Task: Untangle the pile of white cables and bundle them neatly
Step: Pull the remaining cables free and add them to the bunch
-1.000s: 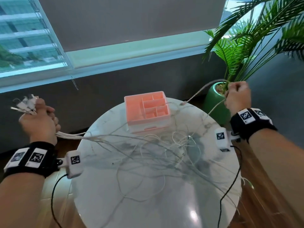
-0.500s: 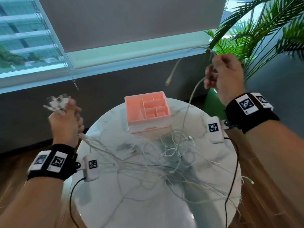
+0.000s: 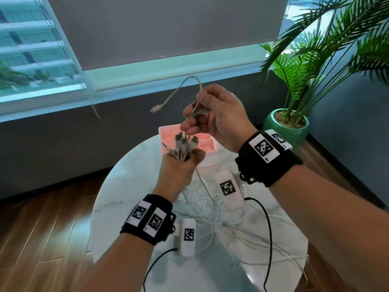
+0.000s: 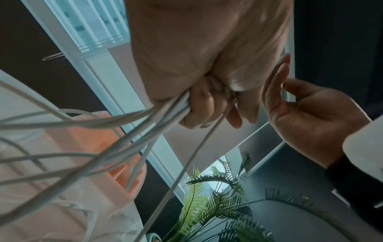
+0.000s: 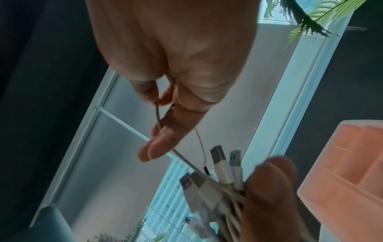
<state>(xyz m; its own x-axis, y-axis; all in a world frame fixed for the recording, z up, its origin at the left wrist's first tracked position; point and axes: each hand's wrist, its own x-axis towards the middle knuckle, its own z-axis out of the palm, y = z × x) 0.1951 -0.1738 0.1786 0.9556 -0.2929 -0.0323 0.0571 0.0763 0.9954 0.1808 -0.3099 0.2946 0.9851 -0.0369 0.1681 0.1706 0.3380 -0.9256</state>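
Over the round marble table (image 3: 130,186), my left hand (image 3: 183,160) grips a bunch of white cable ends, and their USB plugs (image 3: 185,143) stick up out of the fist. Just above it my right hand (image 3: 195,114) pinches a single white cable (image 3: 189,80) that arcs up and over, its plug (image 3: 155,109) dangling to the left. The rest of the cables lie in a loose tangle (image 3: 221,220) on the table below both wrists. In the left wrist view the strands (image 4: 132,140) fan out beneath the fist. The right wrist view shows the pinched cable (image 5: 158,119) running down to the plugs (image 5: 219,161).
A pink compartment organiser (image 3: 207,144) stands at the table's far side, partly hidden by my hands. A palm in a green pot (image 3: 286,129) is on the floor to the right. Wooden floor (image 3: 42,228) surrounds the table, and black cords (image 3: 267,232) trail from my wrist cameras.
Both hands have come together over the table's middle. The left brought its bunch of plugs in from the far left, and the right carried its single cable across from the plant side.
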